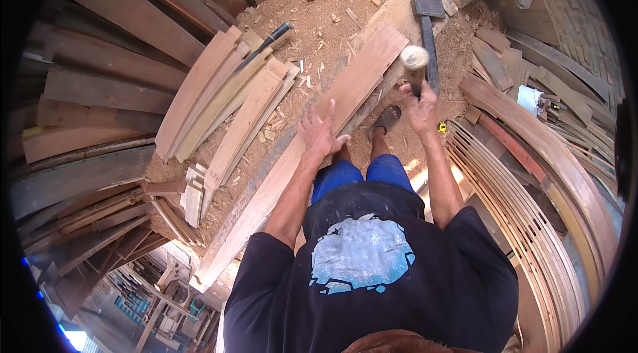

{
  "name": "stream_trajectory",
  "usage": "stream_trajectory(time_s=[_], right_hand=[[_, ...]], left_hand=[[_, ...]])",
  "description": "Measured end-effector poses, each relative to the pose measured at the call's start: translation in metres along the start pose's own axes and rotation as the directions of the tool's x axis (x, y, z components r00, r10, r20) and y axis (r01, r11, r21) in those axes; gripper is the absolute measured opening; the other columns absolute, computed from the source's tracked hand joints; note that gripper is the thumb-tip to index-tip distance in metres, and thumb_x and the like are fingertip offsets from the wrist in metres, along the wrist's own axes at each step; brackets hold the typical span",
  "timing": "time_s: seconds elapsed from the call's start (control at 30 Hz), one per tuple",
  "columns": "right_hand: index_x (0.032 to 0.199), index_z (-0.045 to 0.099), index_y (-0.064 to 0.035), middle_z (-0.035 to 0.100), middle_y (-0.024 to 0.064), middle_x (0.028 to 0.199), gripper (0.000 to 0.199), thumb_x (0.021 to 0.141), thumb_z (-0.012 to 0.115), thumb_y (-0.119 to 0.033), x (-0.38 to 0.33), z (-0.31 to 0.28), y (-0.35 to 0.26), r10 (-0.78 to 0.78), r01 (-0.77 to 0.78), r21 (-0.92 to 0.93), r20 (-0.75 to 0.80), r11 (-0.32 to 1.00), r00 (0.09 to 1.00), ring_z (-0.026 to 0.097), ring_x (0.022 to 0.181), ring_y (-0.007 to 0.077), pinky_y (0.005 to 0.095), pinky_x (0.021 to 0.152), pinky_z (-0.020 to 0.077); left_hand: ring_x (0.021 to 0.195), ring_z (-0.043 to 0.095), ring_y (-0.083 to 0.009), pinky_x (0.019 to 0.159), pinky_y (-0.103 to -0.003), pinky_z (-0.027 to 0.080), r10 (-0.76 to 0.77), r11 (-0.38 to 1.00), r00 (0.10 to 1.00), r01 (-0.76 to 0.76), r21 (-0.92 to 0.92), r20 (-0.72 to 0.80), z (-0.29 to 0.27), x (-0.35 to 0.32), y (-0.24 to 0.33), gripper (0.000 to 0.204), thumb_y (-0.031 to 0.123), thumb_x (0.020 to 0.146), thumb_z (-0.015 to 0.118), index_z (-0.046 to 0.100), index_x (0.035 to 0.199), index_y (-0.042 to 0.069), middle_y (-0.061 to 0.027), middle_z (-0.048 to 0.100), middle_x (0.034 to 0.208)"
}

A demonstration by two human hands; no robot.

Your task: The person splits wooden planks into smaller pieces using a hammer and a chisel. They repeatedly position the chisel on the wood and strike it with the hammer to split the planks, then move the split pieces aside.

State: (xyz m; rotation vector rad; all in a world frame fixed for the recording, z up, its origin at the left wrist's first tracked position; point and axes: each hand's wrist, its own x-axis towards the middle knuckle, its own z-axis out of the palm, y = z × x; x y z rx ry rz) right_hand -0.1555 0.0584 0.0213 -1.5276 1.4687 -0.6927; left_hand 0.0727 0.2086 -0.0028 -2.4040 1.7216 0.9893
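Sawdust floor, left hand (321,131) on plank (312,147), right hand (421,108) gripping mallet (415,64)

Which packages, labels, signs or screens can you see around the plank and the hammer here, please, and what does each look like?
No package, sign or screen shows clearly.
Pale blue and white blotchy print: on the front of the person's black shirt, irregular patch shape.
Small white and light blue boxy thing: among the curved wood strips at the right, too small to tell whether it is a package.
Small yellow thing: on the sawdust below the right hand, kind unclear.
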Motion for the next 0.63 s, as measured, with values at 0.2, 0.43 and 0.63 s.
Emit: stream_trajectory(time_s=[0.2,0.43,0.63], right_hand=[[0.108,0.065,-0.0003,0.070,0.0207,0.097,0.028,0.084,0.052,-0.006,-0.047,0.049,-0.037,-0.211,0.185,0.104,0.396,0.977,0.893,0.069,0.090,0.0353,0.0431,0.082,0.0544],[0.126,0.063,-0.0048,0.064,0.0209,0.123,0.042,0.086,0.057,-0.015,0.027,-0.024,-0.004,-0.152,0.207,-0.120,0.356,0.971,0.922,0.059,0.118,0.0353,0.0443,0.107,0.0435],[0.155,0.027,-0.0073,0.036,0.0175,0.155,0.089,0.084,0.071,-0.040,0.102,-0.050,0.092,0.414,-0.262,-0.625,0.108,0.735,0.904,0.031,0.144,0.0378,0.0462,0.119,0.0256]], left_hand=[[0.126,0.053,-0.0273,0.104,-0.043,0.044,-0.030,0.311,0.958,-0.262,-0.914,-0.285,-0.062,0.013,0.091,0.096,0.019,0.073,0.087,0.032,0.150,0.002,-0.0208,0.054,0.134],[0.106,0.068,-0.0303,0.092,-0.037,0.053,-0.007,0.875,0.962,-0.127,-0.468,-0.274,-0.061,-0.021,0.033,0.072,0.008,0.079,0.075,0.044,0.144,0.006,-0.0219,0.068,0.114],[0.118,0.063,-0.0339,0.101,-0.042,0.049,-0.587,0.790,0.644,0.589,0.171,0.491,-0.021,-0.073,-0.013,0.109,0.021,0.079,0.076,0.004,0.161,0.023,-0.0214,0.062,0.132]])
